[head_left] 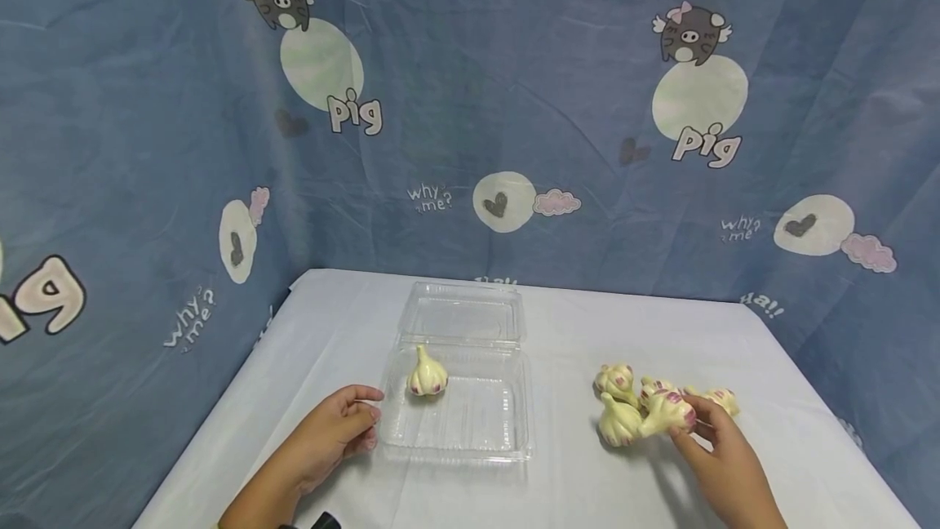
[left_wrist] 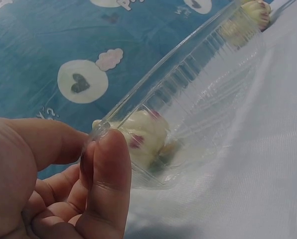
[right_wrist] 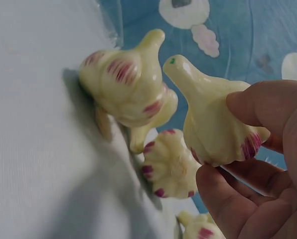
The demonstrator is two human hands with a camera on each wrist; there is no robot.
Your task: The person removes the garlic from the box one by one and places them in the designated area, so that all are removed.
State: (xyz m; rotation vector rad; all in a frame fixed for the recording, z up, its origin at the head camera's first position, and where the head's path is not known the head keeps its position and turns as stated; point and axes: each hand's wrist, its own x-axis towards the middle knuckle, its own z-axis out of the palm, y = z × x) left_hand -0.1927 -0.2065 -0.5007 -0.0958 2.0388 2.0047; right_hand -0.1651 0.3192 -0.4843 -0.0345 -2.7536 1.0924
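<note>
My left hand (head_left: 334,431) pinches the left rim of an open clear plastic clamshell box (head_left: 477,419) between thumb and fingers, as the left wrist view shows. One cream garlic bulb (head_left: 427,375) sits in the box's base near its back left, stem up. My right hand (head_left: 723,460) grips another garlic bulb (right_wrist: 216,119) with purple streaks, its stem pointing away from the palm. This bulb is held above the table, beside a loose group of garlic bulbs (head_left: 619,421); some of them are partly hidden behind it and the fingers.
The box's lid (head_left: 463,315) lies folded back behind its base. A white cloth covers the table (head_left: 565,496). Blue printed curtains (head_left: 470,64) stand behind and at the sides of the table.
</note>
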